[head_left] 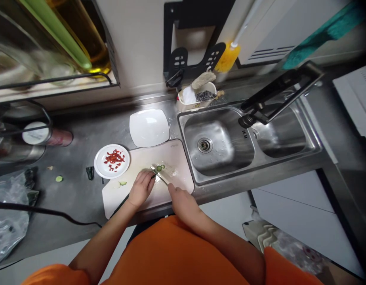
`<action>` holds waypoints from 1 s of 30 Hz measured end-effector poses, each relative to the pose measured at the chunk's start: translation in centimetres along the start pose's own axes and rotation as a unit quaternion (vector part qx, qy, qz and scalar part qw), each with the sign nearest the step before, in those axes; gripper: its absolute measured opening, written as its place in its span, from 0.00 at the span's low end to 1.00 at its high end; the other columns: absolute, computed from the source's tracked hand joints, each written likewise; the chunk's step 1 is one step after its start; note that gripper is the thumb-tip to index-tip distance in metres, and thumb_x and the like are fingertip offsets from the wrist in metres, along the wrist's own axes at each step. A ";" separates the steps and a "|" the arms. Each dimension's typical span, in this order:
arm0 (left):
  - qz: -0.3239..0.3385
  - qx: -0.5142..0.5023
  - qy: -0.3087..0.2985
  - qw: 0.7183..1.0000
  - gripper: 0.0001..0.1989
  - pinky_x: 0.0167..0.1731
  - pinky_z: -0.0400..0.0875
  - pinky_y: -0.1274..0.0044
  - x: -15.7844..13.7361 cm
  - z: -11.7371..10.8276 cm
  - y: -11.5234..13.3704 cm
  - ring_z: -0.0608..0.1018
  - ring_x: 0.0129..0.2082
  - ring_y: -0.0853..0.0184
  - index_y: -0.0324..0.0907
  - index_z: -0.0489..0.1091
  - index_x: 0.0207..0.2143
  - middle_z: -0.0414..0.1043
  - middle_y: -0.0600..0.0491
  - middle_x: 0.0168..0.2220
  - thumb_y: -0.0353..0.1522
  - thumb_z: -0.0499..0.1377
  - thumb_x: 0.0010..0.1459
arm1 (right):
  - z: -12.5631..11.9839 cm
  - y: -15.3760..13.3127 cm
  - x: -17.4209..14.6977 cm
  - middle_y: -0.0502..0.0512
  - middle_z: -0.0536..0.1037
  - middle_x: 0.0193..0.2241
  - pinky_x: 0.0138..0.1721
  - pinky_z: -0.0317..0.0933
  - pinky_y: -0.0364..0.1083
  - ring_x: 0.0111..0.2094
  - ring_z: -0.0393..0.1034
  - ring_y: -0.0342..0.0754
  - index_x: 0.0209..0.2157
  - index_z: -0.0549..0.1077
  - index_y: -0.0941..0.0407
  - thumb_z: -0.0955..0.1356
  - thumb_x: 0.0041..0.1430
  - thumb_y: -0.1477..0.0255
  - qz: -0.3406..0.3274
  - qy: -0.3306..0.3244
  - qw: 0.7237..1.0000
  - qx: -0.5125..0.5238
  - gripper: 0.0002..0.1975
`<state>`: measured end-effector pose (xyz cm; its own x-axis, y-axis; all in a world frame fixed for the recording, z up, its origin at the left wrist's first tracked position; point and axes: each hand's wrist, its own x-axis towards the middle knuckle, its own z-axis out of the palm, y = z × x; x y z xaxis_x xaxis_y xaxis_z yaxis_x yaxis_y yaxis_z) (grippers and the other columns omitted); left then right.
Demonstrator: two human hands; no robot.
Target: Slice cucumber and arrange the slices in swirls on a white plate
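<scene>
On the pale cutting board (178,160), my left hand (142,187) is closed over a long dark green cucumber (120,204), which runs back under my wrist. My right hand (184,202) grips a knife (161,177), its blade meeting the cucumber close to my left fingertips. Just beyond the blade lie several cut cucumber slices (159,168). A pale end piece (122,183) rests at the board's left side. Overlapping the board's upper left corner is a white plate (99,169) with chopped red pieces (114,157) on it.
A square white dish (149,127) stands behind the board. To the right is a double metal sink (187,180) with a black faucet (272,103). A sponge holder (189,106) sits at the wall. Leftward lie a cucumber stub (59,179), a jar (48,134) and a plastic bag (10,209).
</scene>
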<state>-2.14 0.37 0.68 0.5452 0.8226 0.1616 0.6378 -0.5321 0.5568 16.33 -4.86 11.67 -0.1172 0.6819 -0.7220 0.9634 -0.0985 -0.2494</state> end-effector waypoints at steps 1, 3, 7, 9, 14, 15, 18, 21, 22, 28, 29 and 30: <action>0.000 0.000 -0.001 1.000 0.11 0.50 0.68 0.63 0.0 0.0 0.0 0.71 0.47 0.60 0.41 0.67 0.45 0.71 0.46 0.42 0.32 0.52 0.61 | 0.0 0.0 0.0 0.60 0.75 0.35 0.33 0.62 0.43 0.37 0.73 0.52 0.52 0.61 0.57 0.54 0.59 0.83 0.001 0.001 1.000 -0.001 0.20; 0.001 -0.001 0.000 1.000 0.11 0.50 0.68 0.64 -0.1 0.1 -0.1 0.71 0.48 0.60 0.41 0.67 0.45 0.71 0.46 0.43 0.31 0.52 0.61 | 0.0 -0.1 0.0 0.60 0.75 0.35 0.33 0.63 0.44 0.37 0.73 0.52 0.51 0.61 0.57 0.54 0.59 0.83 0.003 0.002 1.000 -0.002 0.20; 0.001 -0.003 0.002 1.000 0.11 0.50 0.68 0.64 -0.1 0.2 -0.2 0.71 0.48 0.60 0.41 0.67 0.45 0.71 0.46 0.43 0.31 0.52 0.61 | 0.1 -0.2 0.1 0.60 0.75 0.35 0.33 0.63 0.43 0.37 0.73 0.52 0.51 0.61 0.57 0.54 0.60 0.83 0.007 0.000 1.000 -0.003 0.19; 0.001 -0.003 0.000 1.000 0.11 0.50 0.68 0.64 -0.1 0.1 -0.1 0.71 0.48 0.60 0.41 0.67 0.45 0.71 0.46 0.43 0.31 0.52 0.61 | 0.1 -0.2 0.1 0.60 0.75 0.35 0.33 0.63 0.44 0.37 0.73 0.52 0.51 0.62 0.57 0.54 0.60 0.83 0.003 0.003 1.000 -0.005 0.19; 0.002 -0.002 0.002 1.000 0.11 0.51 0.67 0.64 0.1 0.0 0.0 0.71 0.48 0.60 0.40 0.67 0.45 0.71 0.46 0.43 0.31 0.53 0.60 | 0.2 -0.2 0.4 0.60 0.75 0.34 0.33 0.63 0.44 0.37 0.73 0.52 0.51 0.63 0.58 0.54 0.59 0.84 -0.001 0.010 1.000 -0.010 0.20; 0.002 -0.002 0.002 1.000 0.11 0.51 0.67 0.64 0.1 0.0 0.1 0.71 0.48 0.60 0.40 0.67 0.46 0.71 0.46 0.43 0.31 0.53 0.60 | 0.2 -0.2 0.5 0.60 0.75 0.34 0.33 0.63 0.44 0.37 0.73 0.52 0.51 0.62 0.58 0.54 0.59 0.84 -0.001 0.009 1.000 -0.010 0.20; 0.002 -0.001 0.001 1.000 0.11 0.51 0.67 0.64 0.0 0.0 0.0 0.71 0.48 0.61 0.41 0.67 0.46 0.71 0.46 0.43 0.31 0.53 0.60 | 0.4 -0.2 0.9 0.59 0.75 0.34 0.34 0.62 0.43 0.37 0.73 0.51 0.51 0.62 0.58 0.54 0.59 0.83 -0.007 0.013 1.000 -0.010 0.20; -0.001 0.000 -0.001 1.000 0.12 0.51 0.67 0.64 0.0 0.1 -0.2 0.71 0.47 0.61 0.41 0.67 0.46 0.71 0.46 0.43 0.31 0.52 0.60 | 0.5 -0.3 1.4 0.60 0.75 0.34 0.34 0.63 0.44 0.37 0.73 0.51 0.51 0.62 0.58 0.54 0.58 0.84 -0.013 0.017 1.000 -0.006 0.20; -0.002 -0.001 -0.003 1.000 0.12 0.51 0.67 0.64 0.0 0.1 -0.2 0.71 0.47 0.61 0.41 0.67 0.46 0.71 0.46 0.43 0.31 0.52 0.61 | 0.5 -0.4 1.6 0.60 0.75 0.34 0.34 0.63 0.44 0.37 0.73 0.51 0.51 0.62 0.58 0.54 0.58 0.85 -0.014 0.015 1.000 -0.002 0.21; -0.008 -0.017 -0.013 1.000 0.13 0.50 0.67 0.63 0.1 0.0 0.0 0.72 0.47 0.60 0.41 0.67 0.47 0.72 0.46 0.43 0.31 0.51 0.61 | 0.3 -1.1 3.9 0.61 0.75 0.37 0.37 0.63 0.44 0.39 0.72 0.50 0.52 0.62 0.59 0.53 0.59 0.84 -0.024 0.022 0.999 0.029 0.21; -0.011 -0.020 -0.014 1.000 0.13 0.50 0.67 0.63 0.1 0.0 0.0 0.72 0.47 0.60 0.42 0.67 0.47 0.72 0.46 0.44 0.31 0.51 0.61 | 0.4 -1.2 4.4 0.61 0.75 0.37 0.37 0.63 0.44 0.39 0.72 0.50 0.52 0.62 0.59 0.53 0.60 0.83 -0.027 0.026 0.999 0.036 0.21; -0.013 -0.023 -0.015 1.000 0.13 0.50 0.67 0.63 0.1 0.0 0.0 0.72 0.47 0.60 0.42 0.67 0.47 0.72 0.46 0.44 0.31 0.51 0.61 | 0.4 -1.3 4.8 0.60 0.75 0.37 0.37 0.63 0.44 0.40 0.72 0.50 0.51 0.62 0.59 0.52 0.60 0.83 -0.029 0.031 0.998 0.042 0.21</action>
<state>-2.12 0.45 0.68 0.5460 0.8288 0.1220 0.6269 -0.5009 0.5967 14.42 -1.81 8.28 -0.1552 0.7319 -0.6635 0.9314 -0.1153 -0.3451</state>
